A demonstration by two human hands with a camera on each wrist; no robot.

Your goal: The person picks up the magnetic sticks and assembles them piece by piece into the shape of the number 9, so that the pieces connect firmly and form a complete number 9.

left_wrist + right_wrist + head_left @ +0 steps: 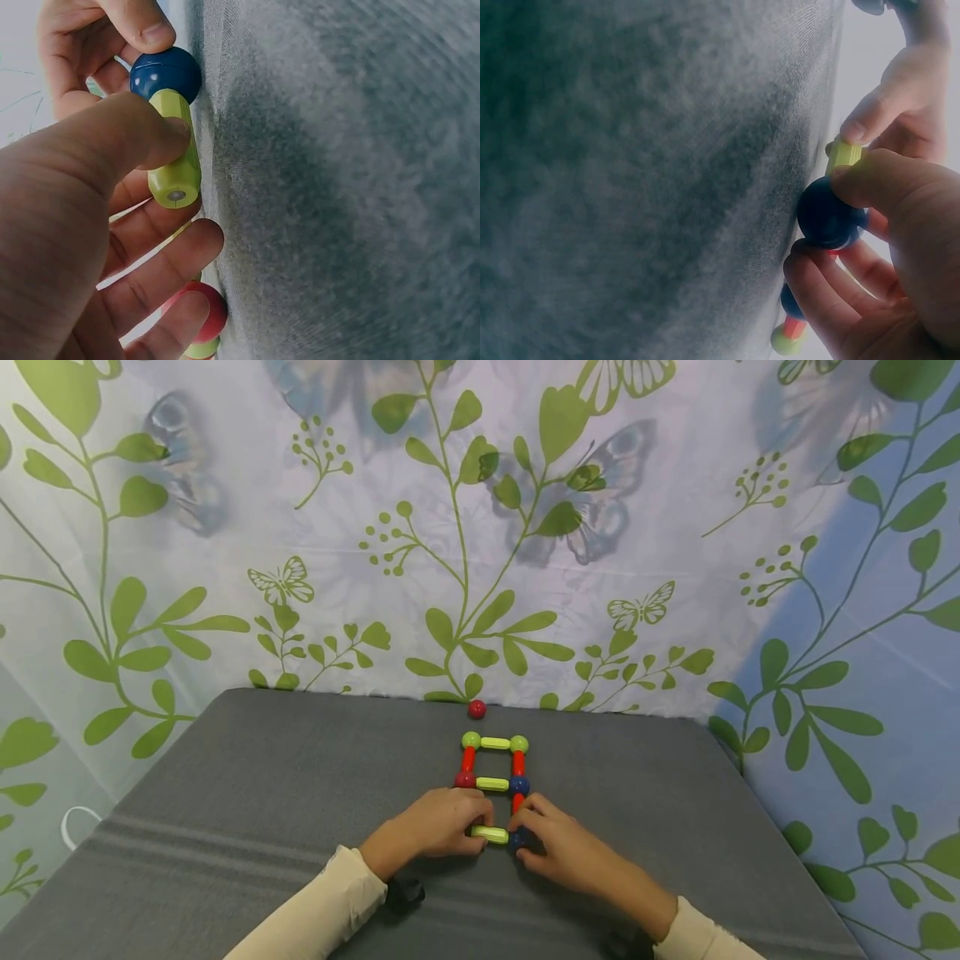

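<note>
My left hand [450, 822] pinches a yellow-green magnetic rod [490, 835] between thumb and fingers. One end of that rod meets a blue ball [825, 214]; its bare end, with a metal disc, shows in the left wrist view. My right hand [562, 847] holds this blue ball between thumb and fingers. A red rod [518, 802] runs from near the ball up to another blue ball [519, 784]. Beyond the hands lies a square of two yellow-green rods and two red rods, with two green balls, a crimson ball [465, 779] and the second blue ball at its corners.
A loose crimson ball [477, 709] sits near the back edge of the grey cloth-covered table [300, 760]. Behind it hangs a white curtain [337, 527] with leaf and butterfly prints. A white loop [75, 822] is beside the table's left edge.
</note>
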